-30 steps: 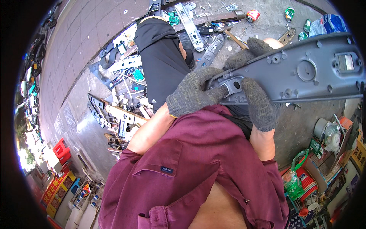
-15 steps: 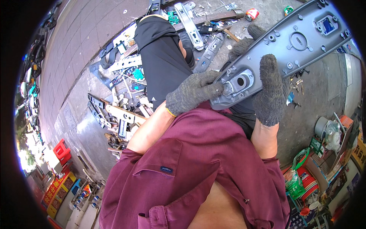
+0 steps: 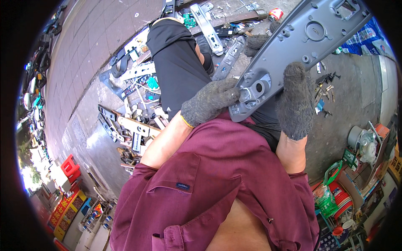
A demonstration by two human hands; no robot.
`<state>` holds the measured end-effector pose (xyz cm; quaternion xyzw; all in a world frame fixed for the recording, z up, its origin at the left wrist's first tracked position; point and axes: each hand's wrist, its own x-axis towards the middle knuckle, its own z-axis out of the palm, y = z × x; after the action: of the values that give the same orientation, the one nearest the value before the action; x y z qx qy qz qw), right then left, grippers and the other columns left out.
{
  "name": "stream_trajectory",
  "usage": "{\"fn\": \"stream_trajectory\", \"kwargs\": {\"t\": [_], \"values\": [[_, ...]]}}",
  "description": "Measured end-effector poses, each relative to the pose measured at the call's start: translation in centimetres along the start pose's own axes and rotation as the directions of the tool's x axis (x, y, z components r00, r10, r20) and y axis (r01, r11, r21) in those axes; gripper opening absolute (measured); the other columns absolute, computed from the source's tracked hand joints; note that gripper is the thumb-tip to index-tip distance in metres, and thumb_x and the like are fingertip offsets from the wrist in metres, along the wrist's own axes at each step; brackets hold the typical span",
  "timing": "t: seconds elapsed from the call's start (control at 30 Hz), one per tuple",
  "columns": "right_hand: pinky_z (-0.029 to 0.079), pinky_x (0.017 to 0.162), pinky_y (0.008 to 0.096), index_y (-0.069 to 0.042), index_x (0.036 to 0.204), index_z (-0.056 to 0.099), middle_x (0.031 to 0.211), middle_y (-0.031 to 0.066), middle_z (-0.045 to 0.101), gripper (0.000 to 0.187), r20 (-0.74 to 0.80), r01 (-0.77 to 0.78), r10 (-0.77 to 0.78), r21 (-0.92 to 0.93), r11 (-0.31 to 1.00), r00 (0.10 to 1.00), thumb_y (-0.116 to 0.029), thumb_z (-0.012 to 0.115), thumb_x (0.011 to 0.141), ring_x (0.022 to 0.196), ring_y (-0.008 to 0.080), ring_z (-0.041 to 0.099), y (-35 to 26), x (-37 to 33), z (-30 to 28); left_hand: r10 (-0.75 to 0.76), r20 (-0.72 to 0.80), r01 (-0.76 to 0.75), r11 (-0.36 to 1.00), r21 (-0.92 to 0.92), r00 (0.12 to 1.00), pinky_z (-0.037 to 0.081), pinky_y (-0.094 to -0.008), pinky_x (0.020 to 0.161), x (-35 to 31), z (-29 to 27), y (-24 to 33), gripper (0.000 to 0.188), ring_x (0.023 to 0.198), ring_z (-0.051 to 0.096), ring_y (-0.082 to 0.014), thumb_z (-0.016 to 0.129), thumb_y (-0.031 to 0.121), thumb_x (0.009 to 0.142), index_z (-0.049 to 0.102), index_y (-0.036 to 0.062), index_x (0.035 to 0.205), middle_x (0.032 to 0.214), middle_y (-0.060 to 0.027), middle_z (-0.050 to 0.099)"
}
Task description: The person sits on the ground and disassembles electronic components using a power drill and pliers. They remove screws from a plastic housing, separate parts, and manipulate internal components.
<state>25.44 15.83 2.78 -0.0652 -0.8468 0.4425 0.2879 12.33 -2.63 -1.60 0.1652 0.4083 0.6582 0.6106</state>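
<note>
A long grey moulded plastic panel slants across my lap, its far end up to the right. Screw posts, a round ring and a raised oval socket with a dark hole show on its face. My left hand, in a dark grey knit glove, grips the near end beside the socket. On the panel's right edge lies my right hand, gloved alike, its thumb along the front edge. Dark glove fingers stick out past the panel's left edge, so that hand wraps behind it. The middle of that grip is hidden.
Around my knee lie a white slotted panel, a grey strip-shaped housing, circuit boards and plastic scraps. A red can stands beyond. Small dark metal pieces lie at right, near a blue bag and a green bag.
The panel has turned counterclockwise, its far end swinging left and up. Its near end has stayed close to my left hand. More of the blue bag shows at right.
</note>
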Motion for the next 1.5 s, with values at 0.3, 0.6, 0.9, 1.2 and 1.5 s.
{"fn": "stream_trajectory", "kwargs": {"t": [0.3, 0.6, 0.9, 1.2, 1.5], "values": [[0.052, 0.104, 0.0446, -0.002, 0.14, 0.052, 0.129, 0.0124, 0.065, 0.051, 0.027, -0.388, 0.404, 0.346, 0.854, 0.914, -0.029, 0.066, 0.099, 0.12, 0.0284, 0.064, 3.0, -0.6, 0.0, -0.006, -0.041, 0.004, 0.998, -0.06, 0.999, 0.047, -0.0354, 0.107, 0.4, 0.5, -0.6, 0.06, 0.121, 0.06, -0.0181, 0.073, 0.021, 0.094, 0.05, -0.0021, 0.145, 0.132, -0.0085, 0.063], [0.052, 0.105, 0.0426, -0.002, 0.144, 0.05, 0.136, 0.0125, 0.062, 0.047, -0.03, -0.02, 0.024, 0.128, 0.992, 0.999, -0.02, 0.06, 0.101, 0.124, 0.0262, 0.062, 7.4, -0.1, 0.9, 0.156, -0.151, -0.128, 0.974, 0.185, 0.976, 0.048, -0.0293, 0.094, 1.5, 0.2, -0.8, 0.042, 0.107, 0.056, -0.0089, 0.069, 0.008, 0.094, 0.06, -0.0013, 0.134, 0.117, -0.0032, 0.066], [0.051, 0.107, 0.0442, -0.004, 0.148, 0.046, 0.14, 0.0123, 0.059, 0.049, -0.094, -0.283, 0.348, 0.404, 0.87, 0.933, -0.023, 0.054, 0.104, 0.128, 0.0261, 0.059, 10.0, 0.0, 1.8, 0.461, -0.22, -0.172, 0.667, 0.725, 0.86, 0.05, -0.0337, 0.06, 1.9, -0.7, -0.4, 0.035, 0.063, 0.061, -0.0197, 0.078, 0.016, 0.082, 0.068, -0.0027, 0.11, 0.079, -0.0131, 0.064], [0.054, 0.1, 0.0604, -0.004, 0.155, 0.035, 0.144, 0.0226, 0.055, 0.077, 0.436, -0.403, 0.152, 0.892, -0.207, 0.887, -0.053, 0.058, 0.1, 0.125, 0.0365, 0.062, 5.6, 6.8, 3.6, 0.613, -0.145, -0.224, 0.484, 0.846, 0.776, 0.051, -0.0373, 0.056, 1.5, -0.3, 0.5, 0.033, 0.059, 0.065, -0.0291, 0.08, 0.021, 0.079, 0.071, -0.0012, 0.102, 0.076, -0.015, 0.065], [0.06, 0.085, 0.062, -0.002, 0.145, 0.046, 0.127, 0.0179, 0.065, 0.068, 0.105, -0.446, 0.679, 0.824, 0.349, 0.726, -0.051, 0.059, 0.099, 0.109, 0.0347, 0.069, 7.4, 5.4, 2.7, 0.669, -0.198, -0.297, 0.549, 0.781, 0.716, 0.053, -0.0375, 0.061, 1.4, 0.7, 1.1, 0.039, 0.071, 0.067, -0.0311, 0.086, 0.02, 0.075, 0.071, 0.0002, 0.105, 0.088, -0.016, 0.066]]}}
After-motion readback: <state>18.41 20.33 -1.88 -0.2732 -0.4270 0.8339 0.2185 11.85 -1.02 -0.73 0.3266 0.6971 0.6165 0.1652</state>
